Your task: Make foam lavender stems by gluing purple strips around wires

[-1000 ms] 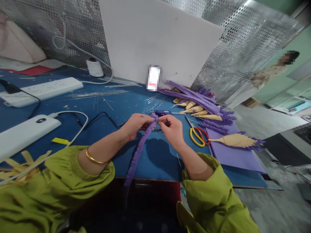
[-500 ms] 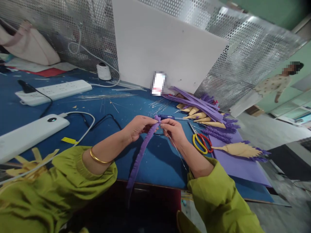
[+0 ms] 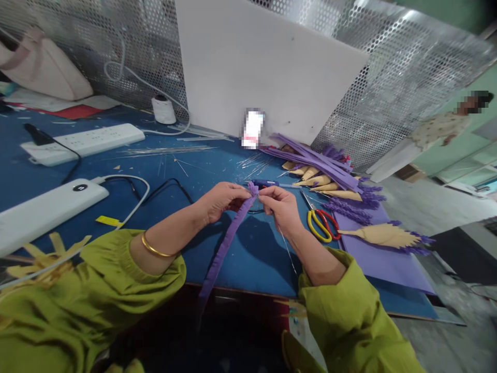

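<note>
Between my two hands, a long purple crepe paper strip (image 3: 224, 243) hangs down past the table's front edge, its upper end bunched into a small ruffle. My left hand (image 3: 223, 201) pinches the strip just below that ruffle. On the other side, my right hand (image 3: 282, 207) has thumb and forefinger closed at a thin wire (image 3: 287, 245), whose length trails below the palm. The wire's upper tip meets the ruffle, though the fingers partly hide that spot. Behind the fingers lies a dark blue glue gun (image 3: 266, 184). Scissors (image 3: 324, 226) with yellow and red handles rest right of my right hand.
Purple strips (image 3: 322, 160) cover several tan-wrapped purple flower stems (image 3: 318, 180) at the right. One finished stem (image 3: 382, 235) lies on purple sheets (image 3: 392, 269). A power strip (image 3: 89, 142), a white device (image 3: 50, 212) and cables occupy the left. A phone (image 3: 253, 128) leans against a white board (image 3: 264, 62).
The view has shifted slightly. The ruffle at the strip's top shows a little fuller between my fingers, and both hands keep their pinch in nearly the same place.
</note>
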A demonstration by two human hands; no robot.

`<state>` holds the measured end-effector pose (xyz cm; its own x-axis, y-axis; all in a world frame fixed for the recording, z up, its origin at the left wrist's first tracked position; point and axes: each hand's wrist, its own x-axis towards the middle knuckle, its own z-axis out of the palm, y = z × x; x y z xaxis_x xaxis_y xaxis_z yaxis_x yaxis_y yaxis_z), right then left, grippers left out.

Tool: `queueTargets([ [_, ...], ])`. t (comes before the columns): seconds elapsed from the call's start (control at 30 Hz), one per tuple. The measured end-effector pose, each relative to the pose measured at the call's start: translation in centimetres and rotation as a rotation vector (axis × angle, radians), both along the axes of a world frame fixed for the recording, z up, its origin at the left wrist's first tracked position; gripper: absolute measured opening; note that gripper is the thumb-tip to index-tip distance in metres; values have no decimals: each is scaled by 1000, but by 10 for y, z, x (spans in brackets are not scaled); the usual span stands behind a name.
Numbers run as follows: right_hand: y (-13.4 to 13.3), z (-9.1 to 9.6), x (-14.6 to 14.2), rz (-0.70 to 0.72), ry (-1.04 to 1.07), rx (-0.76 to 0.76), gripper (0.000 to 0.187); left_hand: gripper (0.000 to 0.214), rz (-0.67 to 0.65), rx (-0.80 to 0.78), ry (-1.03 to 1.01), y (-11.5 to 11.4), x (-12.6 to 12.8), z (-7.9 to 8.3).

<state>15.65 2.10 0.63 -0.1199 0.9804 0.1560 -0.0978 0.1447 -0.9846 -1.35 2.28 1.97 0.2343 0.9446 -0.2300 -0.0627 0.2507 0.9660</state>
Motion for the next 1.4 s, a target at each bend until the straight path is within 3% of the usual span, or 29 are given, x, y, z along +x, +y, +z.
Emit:
queueTargets([
  [0.13, -3, 2, 2, -58, -210, 113, 7, 16, 26, 26, 35, -2, 1, 1],
  [0.37, -14, 4, 5, -167, -707, 625, 14, 18, 24, 90, 55, -6, 4, 3],
  [0.73, -15, 14, -7, -218, -1233, 876, 23, 20, 78, 114, -28, -6, 0, 13],
  [0.87, -9, 17, -13, -232, -1294, 900, 25, 24, 116, 116, -48, -3, -4, 13],
  [1.0, -6, 17, -16, -171, -1035, 804, 24, 28, 196, 123, -42, 2, -5, 7],
  [1.13, -5, 16, -13, -99, -526, 382, 18, 28, 218, 163, -22, 4, -3, 5],
  [1.23, -5, 17, -9, 41, -285, 53, 17, 29, 224, 195, 6, 4, -3, 6],
  [1.4, -7, 17, -3, 166, -89, -150, 19, 24, 221, 190, 22, 1, -2, 6],
])
